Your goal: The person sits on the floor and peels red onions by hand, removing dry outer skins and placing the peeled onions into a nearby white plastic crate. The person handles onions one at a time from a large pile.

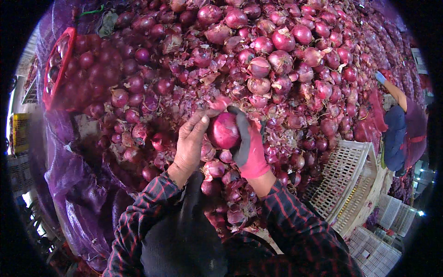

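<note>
A large, shiny red onion (224, 131) is in front of me, cradled by my right hand (251, 145), which wears a pink work glove with dark grey palm and fingers. My bare left hand (191, 142) is at the onion's left side. Its fingertips are slightly blurred against a strip of loose pink onion skin (220, 103) above the onion, and they look pinched on it. Beneath both hands spreads a deep heap of red onions (259, 67), mixed with papery peelings (207, 74).
A purple mesh sheet (79, 207) borders the heap on the left, near a red-rimmed net bag (64, 69) of onions. At right stands a white slatted plastic crate (341, 176); more crates (373, 251) lie lower right. Another person (403, 128) reaches into the heap at far right.
</note>
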